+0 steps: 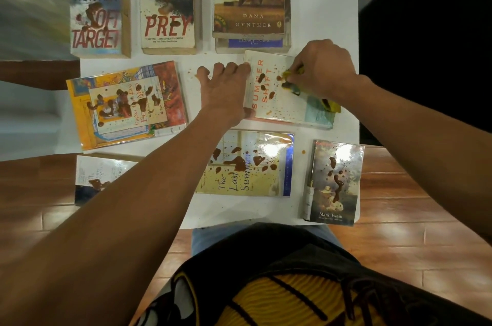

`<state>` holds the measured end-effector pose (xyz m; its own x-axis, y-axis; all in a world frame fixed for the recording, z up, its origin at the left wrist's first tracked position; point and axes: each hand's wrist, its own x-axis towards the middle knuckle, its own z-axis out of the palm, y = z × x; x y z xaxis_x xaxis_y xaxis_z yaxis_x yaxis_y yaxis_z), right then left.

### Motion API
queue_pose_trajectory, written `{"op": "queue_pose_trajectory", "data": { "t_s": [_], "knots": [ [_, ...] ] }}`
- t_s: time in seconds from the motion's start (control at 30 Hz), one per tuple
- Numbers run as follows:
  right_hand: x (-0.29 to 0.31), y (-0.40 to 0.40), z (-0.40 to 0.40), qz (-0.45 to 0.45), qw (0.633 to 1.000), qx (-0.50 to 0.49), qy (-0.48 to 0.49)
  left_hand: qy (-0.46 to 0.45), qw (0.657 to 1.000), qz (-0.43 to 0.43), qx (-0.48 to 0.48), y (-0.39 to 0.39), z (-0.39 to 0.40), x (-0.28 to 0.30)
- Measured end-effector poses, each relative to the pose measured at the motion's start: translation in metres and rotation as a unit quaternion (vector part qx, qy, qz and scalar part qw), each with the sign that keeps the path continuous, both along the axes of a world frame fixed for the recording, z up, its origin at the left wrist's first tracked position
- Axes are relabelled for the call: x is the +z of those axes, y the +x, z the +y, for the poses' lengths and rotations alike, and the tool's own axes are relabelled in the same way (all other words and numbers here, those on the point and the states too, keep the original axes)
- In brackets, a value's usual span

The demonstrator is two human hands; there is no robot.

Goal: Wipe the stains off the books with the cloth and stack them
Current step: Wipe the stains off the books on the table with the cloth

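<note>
Soft Target book (97, 9): It lay far to the left of the Summer Shift book and further from the person. It had brown blobs on it and waited for its turn.

Orange picture book (127, 104): It lay to the left of the Summer Shift book, past the left hand. Many dark spots sat on its cover.

Left hand (226, 88): It lay flat by the left edge of the Summer Shift book, with its fingers straight and spread apart. I think it was there to stop the book from sliding, so it should press firmly.

Summer Shift book (282, 91): This was the book being cleaned. It lay on the white table (202, 64), just in front of the stack. Dark blobs sat near its red letters, and small dots were all over.

Stack (250, 0): It was just behind the Summer Shift book. The top cover looked clean. The clean book should likely go there next.

Cloth (290, 80): It was yellow and bunched up on the Summer Shift book's cover, right next to the blobs.

Right hand (322, 69): Its fingers were curled tight on the cloth. It would do best to scoop the blobs up, not smear them.

Mark Twain book (335, 181): It lay nearer the person than the Summer Shift book, a bit to its right, and was spotted too.
</note>
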<state>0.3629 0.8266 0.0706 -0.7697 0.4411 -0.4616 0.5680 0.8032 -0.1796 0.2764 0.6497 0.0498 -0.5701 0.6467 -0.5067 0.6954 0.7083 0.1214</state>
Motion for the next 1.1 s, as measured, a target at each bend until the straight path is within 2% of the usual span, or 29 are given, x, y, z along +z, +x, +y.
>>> {"op": "queue_pose_trajectory", "data": {
  "t_s": [0.03,0.17,0.2,0.3,0.33,0.47,0.6,0.73,0.87,1.0,1.1],
  "knots": [
    [-0.001,-0.001,0.0,0.005,1.0,-0.001,0.002,0.0,1.0,0.0,0.0,0.0,0.0,0.0],
    [0.0,0.009,-0.008,-0.027,0.993,0.107,-0.038,0.002,1.0,0.002,0.0,0.001,-0.001,-0.001],
    [-0.001,0.008,-0.004,-0.023,0.995,0.092,-0.032,0.003,1.0,0.0,0.0,0.001,-0.001,-0.001],
    [-0.004,-0.002,0.006,0.013,0.999,-0.04,-0.001,0.006,1.0,-0.003,0.0,0.0,-0.001,-0.001],
    [-0.005,-0.004,0.005,0.019,0.999,-0.049,0.001,0.008,1.0,-0.003,0.0,0.001,-0.002,-0.001],
    [-0.005,-0.001,-0.006,-0.006,0.998,0.049,-0.027,0.01,1.0,-0.002,0.001,0.0,-0.002,-0.002],
    [-0.007,-0.01,0.004,0.027,0.999,-0.036,0.001,0.012,1.0,-0.005,0.0,0.0,-0.002,-0.002],
    [-0.005,-0.01,-0.005,-0.006,0.998,0.056,-0.034,0.01,1.0,-0.004,0.0,0.0,-0.003,-0.003],
    [-0.005,-0.017,0.001,0.022,1.0,-0.008,0.001,0.01,1.0,-0.006,0.0,-0.001,-0.003,-0.003],
    [-0.004,-0.017,-0.005,-0.008,0.998,0.057,-0.031,0.009,1.0,-0.005,-0.002,-0.001,-0.003,-0.003],
    [-0.006,-0.02,-0.001,0.017,1.0,-0.008,-0.007,0.009,1.0,-0.008,-0.001,-0.001,-0.003,-0.003]
  ]
}}
